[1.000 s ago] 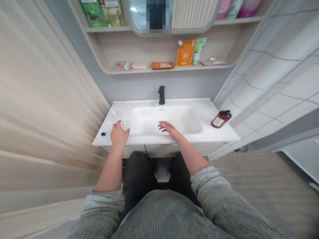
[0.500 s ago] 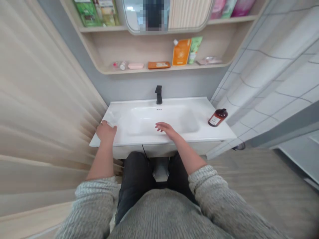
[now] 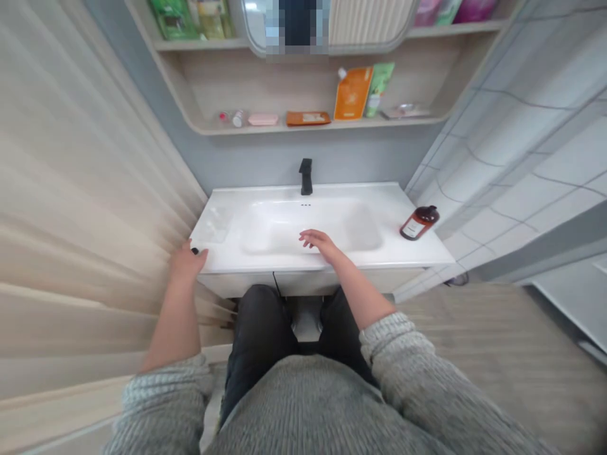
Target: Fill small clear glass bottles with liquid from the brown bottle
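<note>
At the front left corner of the white sink counter [image 3: 227,265] is my left hand [image 3: 184,260]. A small black object [image 3: 195,251] shows in the crook between its thumb and fingers; most of it is hidden, and its kind cannot be made out. Just beyond lies a clear plastic piece [image 3: 217,224], flat on the counter. Over the front of the white basin [image 3: 265,230], my right hand [image 3: 318,242] hovers with fingers loosely spread and nothing in them. A brown bottle with a white label [image 3: 420,222] stands on the counter's right side.
A black faucet [image 3: 306,177] rises behind the basin. The wall shelf [image 3: 265,129] above carries an orange pouch [image 3: 353,95], a green tube [image 3: 379,88], a pink case [image 3: 263,119] and an orange packet [image 3: 308,119]. A pleated curtain [image 3: 95,189] hangs close on the left.
My left hand has moved left and toward me, away from the clear plastic piece, and the small black object now shows in it. My right hand stays over the basin.
</note>
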A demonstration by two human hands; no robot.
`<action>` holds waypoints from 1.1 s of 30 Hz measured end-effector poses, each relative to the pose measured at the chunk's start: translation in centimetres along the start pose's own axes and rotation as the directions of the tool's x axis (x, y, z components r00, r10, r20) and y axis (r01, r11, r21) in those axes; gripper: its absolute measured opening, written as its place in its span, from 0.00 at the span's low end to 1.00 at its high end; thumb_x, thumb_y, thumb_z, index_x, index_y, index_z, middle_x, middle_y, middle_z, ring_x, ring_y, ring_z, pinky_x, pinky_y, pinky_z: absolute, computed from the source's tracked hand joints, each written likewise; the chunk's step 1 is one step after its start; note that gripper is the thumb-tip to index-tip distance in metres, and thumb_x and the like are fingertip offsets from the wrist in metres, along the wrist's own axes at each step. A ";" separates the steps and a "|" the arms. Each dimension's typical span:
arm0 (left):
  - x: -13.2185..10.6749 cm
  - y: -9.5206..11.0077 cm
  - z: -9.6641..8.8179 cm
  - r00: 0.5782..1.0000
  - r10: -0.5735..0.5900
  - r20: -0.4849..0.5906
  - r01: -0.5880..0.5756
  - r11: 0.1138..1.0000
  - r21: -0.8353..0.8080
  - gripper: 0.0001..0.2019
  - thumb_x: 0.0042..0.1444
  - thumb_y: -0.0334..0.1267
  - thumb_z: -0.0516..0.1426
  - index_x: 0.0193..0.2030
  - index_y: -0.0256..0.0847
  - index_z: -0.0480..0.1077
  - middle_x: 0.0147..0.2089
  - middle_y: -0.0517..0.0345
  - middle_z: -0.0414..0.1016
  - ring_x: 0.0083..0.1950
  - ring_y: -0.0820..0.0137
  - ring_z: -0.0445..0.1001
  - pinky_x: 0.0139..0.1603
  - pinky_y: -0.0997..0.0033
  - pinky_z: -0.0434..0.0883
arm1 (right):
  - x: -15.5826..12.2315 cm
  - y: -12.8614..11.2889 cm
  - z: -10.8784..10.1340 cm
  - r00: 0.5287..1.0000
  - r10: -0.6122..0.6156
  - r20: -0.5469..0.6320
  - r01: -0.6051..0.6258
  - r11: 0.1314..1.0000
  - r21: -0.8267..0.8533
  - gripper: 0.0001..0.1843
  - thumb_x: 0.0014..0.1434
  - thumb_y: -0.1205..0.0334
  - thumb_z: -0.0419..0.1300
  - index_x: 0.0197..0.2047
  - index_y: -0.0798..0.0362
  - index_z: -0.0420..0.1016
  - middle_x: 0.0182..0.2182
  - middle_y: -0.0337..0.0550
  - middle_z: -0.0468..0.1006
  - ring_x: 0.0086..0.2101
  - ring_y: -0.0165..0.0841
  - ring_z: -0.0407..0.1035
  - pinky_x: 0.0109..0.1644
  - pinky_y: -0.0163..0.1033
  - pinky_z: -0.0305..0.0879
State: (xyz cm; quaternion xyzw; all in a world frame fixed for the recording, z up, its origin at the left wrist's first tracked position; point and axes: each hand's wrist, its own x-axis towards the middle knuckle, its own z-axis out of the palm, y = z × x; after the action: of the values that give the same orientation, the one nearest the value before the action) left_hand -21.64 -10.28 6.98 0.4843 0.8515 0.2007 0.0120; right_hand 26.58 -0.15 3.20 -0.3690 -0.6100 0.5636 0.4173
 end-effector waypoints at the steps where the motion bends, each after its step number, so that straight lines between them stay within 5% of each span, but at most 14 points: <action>1: 0.2 -0.3 0.2 1.000 0.000 0.023 0.000 1.000 0.011 0.36 0.61 0.49 0.66 0.72 0.33 0.74 0.64 0.28 0.83 0.66 0.35 0.80 0.69 0.41 0.76 | 0.0 -0.1 0.0 1.000 0.000 -0.005 0.000 1.000 0.003 0.25 0.60 0.36 0.72 0.49 0.47 0.88 0.46 0.45 0.90 0.39 0.39 0.80 0.44 0.42 0.73; 5: 0.6 -0.4 0.8 0.999 -0.020 0.025 0.020 0.999 0.027 0.25 0.62 0.42 0.63 0.64 0.33 0.80 0.58 0.30 0.85 0.63 0.38 0.82 0.68 0.42 0.76 | -0.1 -0.1 0.1 1.000 -0.008 -0.022 0.008 1.000 -0.003 0.25 0.58 0.37 0.72 0.49 0.47 0.88 0.45 0.45 0.90 0.39 0.39 0.79 0.43 0.42 0.72; 10: -1.2 2.1 1.9 0.982 0.066 -0.176 -0.086 0.991 -0.105 0.17 0.65 0.41 0.60 0.56 0.37 0.83 0.52 0.37 0.83 0.58 0.45 0.82 0.66 0.45 0.77 | 0.1 0.1 0.2 0.999 0.008 -0.042 -0.010 0.999 -0.040 0.24 0.57 0.37 0.72 0.47 0.47 0.88 0.43 0.45 0.90 0.37 0.38 0.79 0.41 0.41 0.70; 15: -4.9 10.7 6.7 0.928 0.363 -0.077 -0.360 0.830 -0.425 0.17 0.67 0.45 0.63 0.57 0.40 0.83 0.51 0.44 0.84 0.45 0.57 0.83 0.59 0.55 0.81 | 0.1 0.1 0.2 0.995 0.006 -0.102 -0.011 0.999 -0.050 0.21 0.57 0.39 0.70 0.43 0.47 0.86 0.42 0.44 0.89 0.36 0.37 0.78 0.40 0.40 0.69; 19: -6.2 18.1 10.5 0.868 0.496 0.024 -0.398 0.723 -0.565 0.21 0.68 0.41 0.64 0.66 0.43 0.81 0.53 0.47 0.85 0.47 0.59 0.84 0.57 0.58 0.82 | 0.0 -0.3 0.5 0.995 0.008 -0.104 -0.022 0.991 -0.135 0.21 0.57 0.37 0.70 0.38 0.48 0.85 0.41 0.45 0.89 0.38 0.39 0.78 0.44 0.43 0.73; 24: -6.5 21.6 11.7 0.769 0.630 0.111 -0.490 0.692 -0.530 0.12 0.68 0.38 0.63 0.53 0.43 0.86 0.50 0.46 0.85 0.51 0.56 0.84 0.63 0.55 0.79 | 0.0 -1.2 -0.1 0.943 -0.116 -0.310 0.005 0.941 -0.337 0.20 0.63 0.38 0.69 0.42 0.46 0.84 0.47 0.50 0.88 0.51 0.49 0.80 0.57 0.53 0.76; 26: -6.5 21.3 11.7 0.730 0.673 0.119 -0.527 0.665 -0.529 0.09 0.68 0.39 0.63 0.49 0.43 0.86 0.49 0.46 0.86 0.51 0.55 0.84 0.62 0.55 0.79 | -0.8 -1.5 -2.0 0.864 -0.206 -0.459 0.010 0.919 -0.394 0.20 0.67 0.38 0.66 0.46 0.47 0.83 0.50 0.54 0.86 0.55 0.51 0.78 0.61 0.56 0.76; 28: -6.3 20.9 11.6 0.742 0.660 0.115 -0.508 0.666 -0.546 0.08 0.67 0.42 0.64 0.47 0.44 0.85 0.47 0.47 0.87 0.50 0.55 0.83 0.60 0.56 0.79 | -2.3 -1.6 -5.3 0.738 -0.307 -0.601 -0.010 0.886 -0.464 0.21 0.69 0.39 0.63 0.50 0.48 0.80 0.51 0.56 0.84 0.55 0.52 0.76 0.64 0.58 0.75; 33: -5.7 20.6 11.6 0.859 0.486 0.161 -0.313 0.748 -0.586 0.08 0.66 0.46 0.65 0.43 0.47 0.84 0.43 0.51 0.89 0.45 0.56 0.84 0.54 0.57 0.79 | -7.9 -1.4 -16.8 0.221 -0.520 -0.825 -0.293 0.772 -0.565 0.26 0.68 0.40 0.65 0.57 0.51 0.73 0.53 0.57 0.77 0.58 0.54 0.74 0.70 0.66 0.71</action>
State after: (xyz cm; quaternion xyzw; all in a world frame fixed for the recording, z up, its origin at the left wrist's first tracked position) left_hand 0.72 -1.88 2.56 0.6583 0.6220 0.3533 0.2344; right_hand 45.10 -1.16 4.15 -0.6986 -0.3890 -0.0622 0.5973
